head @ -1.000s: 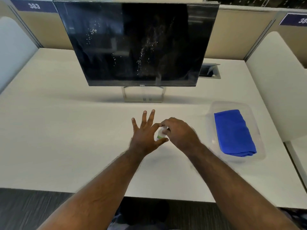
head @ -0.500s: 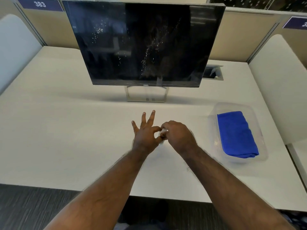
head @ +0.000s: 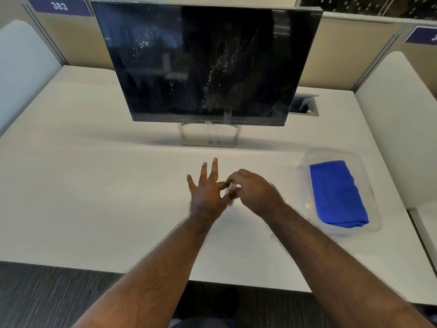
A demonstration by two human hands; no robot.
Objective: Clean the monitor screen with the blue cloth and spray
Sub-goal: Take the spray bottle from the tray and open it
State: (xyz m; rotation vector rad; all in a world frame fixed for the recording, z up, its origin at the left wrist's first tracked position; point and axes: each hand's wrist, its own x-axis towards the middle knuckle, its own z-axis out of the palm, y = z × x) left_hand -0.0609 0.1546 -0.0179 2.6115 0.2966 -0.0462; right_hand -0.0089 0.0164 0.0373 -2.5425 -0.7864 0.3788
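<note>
We hold the small spray bottle [head: 230,194] low over the counter [head: 94,185]: our left hand [head: 208,192] pinches it with thumb and forefinger, other fingers spread, while our right hand [head: 255,192] curls over its top. The monitor [head: 203,65] already shows droplets, so spraying looks done. Next we should set the bottle down and reach right for the cloth [head: 335,192] folded in its tray [head: 374,223].

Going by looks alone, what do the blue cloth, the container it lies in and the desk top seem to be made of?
Blue cloth: soft, matte fabric, probably microfibre; it lies folded with rounded edges and no shine.
Container: clear plastic, likely thin; the desk shows through its walls and its rim catches light.
Desk: smooth off-white top with a low sheen, probably laminate; no grain shows, so the core cannot be told.
</note>
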